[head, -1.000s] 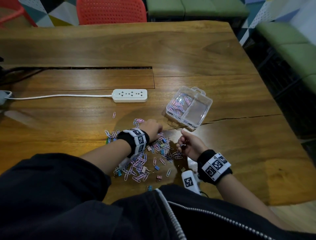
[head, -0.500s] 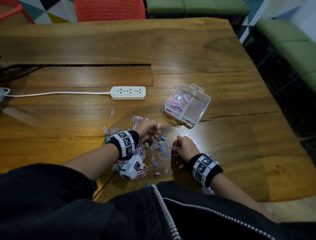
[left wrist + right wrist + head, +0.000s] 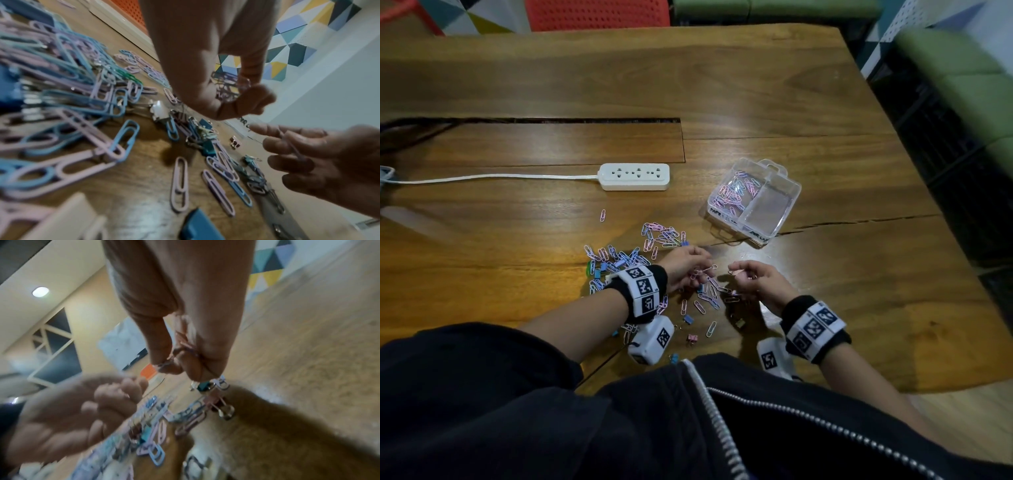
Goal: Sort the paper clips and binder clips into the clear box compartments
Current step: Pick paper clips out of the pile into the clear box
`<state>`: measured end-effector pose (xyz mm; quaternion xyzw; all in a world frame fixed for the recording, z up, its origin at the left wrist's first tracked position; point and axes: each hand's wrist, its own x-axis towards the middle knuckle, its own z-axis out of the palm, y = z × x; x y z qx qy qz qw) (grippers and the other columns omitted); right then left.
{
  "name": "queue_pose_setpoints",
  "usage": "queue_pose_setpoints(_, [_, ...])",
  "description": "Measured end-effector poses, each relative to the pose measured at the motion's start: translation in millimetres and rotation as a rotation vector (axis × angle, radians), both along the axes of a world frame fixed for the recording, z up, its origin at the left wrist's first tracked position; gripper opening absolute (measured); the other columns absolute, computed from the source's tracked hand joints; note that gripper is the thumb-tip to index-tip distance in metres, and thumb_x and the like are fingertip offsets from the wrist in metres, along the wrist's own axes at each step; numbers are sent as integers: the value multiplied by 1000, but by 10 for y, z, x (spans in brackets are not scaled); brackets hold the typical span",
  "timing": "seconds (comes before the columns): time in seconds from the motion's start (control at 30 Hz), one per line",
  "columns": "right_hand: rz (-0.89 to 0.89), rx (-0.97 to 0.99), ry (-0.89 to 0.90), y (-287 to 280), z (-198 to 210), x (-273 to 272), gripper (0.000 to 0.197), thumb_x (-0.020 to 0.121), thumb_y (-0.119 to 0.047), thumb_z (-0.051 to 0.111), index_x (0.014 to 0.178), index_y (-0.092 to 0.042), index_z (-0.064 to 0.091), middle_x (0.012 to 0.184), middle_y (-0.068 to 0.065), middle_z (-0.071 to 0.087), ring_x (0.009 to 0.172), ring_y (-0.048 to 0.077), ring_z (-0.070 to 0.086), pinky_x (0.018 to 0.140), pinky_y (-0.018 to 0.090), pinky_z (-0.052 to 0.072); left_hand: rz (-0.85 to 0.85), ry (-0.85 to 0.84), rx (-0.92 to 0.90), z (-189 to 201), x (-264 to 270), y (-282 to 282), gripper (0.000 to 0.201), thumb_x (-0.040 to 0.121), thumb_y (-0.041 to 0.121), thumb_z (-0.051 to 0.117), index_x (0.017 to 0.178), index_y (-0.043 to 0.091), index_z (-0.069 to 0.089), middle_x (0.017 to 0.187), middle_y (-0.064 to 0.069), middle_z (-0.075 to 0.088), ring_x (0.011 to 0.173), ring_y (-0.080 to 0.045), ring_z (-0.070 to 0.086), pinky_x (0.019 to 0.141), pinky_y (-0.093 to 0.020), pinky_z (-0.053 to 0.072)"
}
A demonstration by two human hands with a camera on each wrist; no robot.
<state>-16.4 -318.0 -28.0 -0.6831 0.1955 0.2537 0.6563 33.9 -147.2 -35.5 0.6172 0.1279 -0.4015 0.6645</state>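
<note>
The clear box (image 3: 782,183) lies on the table, right of the pile. Its left compartment holds pink and blue paper clips (image 3: 732,193); its right compartment looks bare. A loose pile of paper clips (image 3: 626,258) mixed with small binder clips (image 3: 688,319) covers the wood in front of me. My left hand (image 3: 703,270) hovers over the pile and pinches a pink paper clip (image 3: 243,86). My right hand (image 3: 736,274) faces it a few centimetres away and pinches paper clips too (image 3: 174,361). In the left wrist view a thin pink clip (image 3: 292,146) lies across the right hand's fingers.
A white power strip (image 3: 634,176) with its cable lies behind the pile. A long slot (image 3: 534,120) runs across the table beyond it. A crack (image 3: 859,221) runs right of the box. The table's right edge drops toward green seats (image 3: 962,85).
Both hands have risen off the pile with clips pinched in their fingers and drawn closer together. The box has not moved.
</note>
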Motion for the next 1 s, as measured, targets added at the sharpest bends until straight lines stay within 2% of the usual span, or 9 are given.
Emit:
queue_pose_setpoints(0.07, [-88,135,61,-63,33,-8,25,92,6,35,94,-6,56,79,3,51,62,12,43,55,23,35,-43,-1,44,29,-6,-34,13,91,3,45,82,10,51,62,-3,53,43,-9,46,35,-15,35])
queue_pose_setpoints(0.13, [-192,275,138,-104,39,-23,27,92,1,31,82,-5,55,77,5,48,58,13,40,54,24,33,-162,-112,158,35,-4,-82,17,92,13,47,75,13,53,56,3,46,41,-6,41,36,-16,32])
queue_pose_setpoints(0.23, [-268,310,221,-136,16,-33,30,92,-18,34,66,-10,46,65,4,40,45,12,44,50,23,32,-522,-562,590,36,-5,-128,23,88,38,53,75,19,52,73,3,53,63,-10,50,59,-22,39])
queue_pose_setpoints(0.33, [-167,-72,148,-123,-58,-31,35,90,-31,49,59,-15,43,58,0,41,43,10,40,47,22,29,-880,-887,984,2,-9,-144,45,78,52,61,109,19,53,108,-1,59,100,-18,56,80,-30,45])
queue_pose_setpoints(0.43, [15,-515,-6,-105,-176,-58,27,78,-22,70,64,-15,48,64,1,56,57,13,51,56,26,43,-974,-1002,1104,-46,-14,-155,59,76,53,63,123,20,48,121,-4,56,111,-23,53,89,-34,45])
queue_pose_setpoints(0.57, [59,-646,-52,-101,-225,-52,20,75,-16,72,77,-14,52,67,-4,57,58,7,55,51,19,40,-907,-987,1059,-71,-54,-142,34,82,44,59,106,19,59,114,-4,59,106,-23,55,83,-33,44])
queue_pose_setpoints(0.77, [9,-695,-86,-174,-191,30,22,75,-17,73,77,-16,50,71,-9,50,70,12,52,58,22,42,-980,-1015,1072,-113,-113,-115,37,90,44,47,101,11,58,110,-8,58,104,-25,54,85,-36,46])
queue_pose_setpoints(0.9, [106,-784,-120,-165,-184,-5,17,78,-18,70,87,-15,57,79,-3,53,78,16,51,68,27,42,-740,-827,805,-98,-78,-83,34,95,37,39,95,6,54,101,-12,51,93,-24,50,89,-37,43])
queue_pose_setpoints(1.0, [174,-841,-138,-147,-165,2,9,82,-20,65,86,-14,60,90,2,58,85,16,51,72,27,41,-488,-557,554,-47,-13,-51,27,99,30,30,90,10,46,87,-5,50,73,-17,49,69,-28,46])
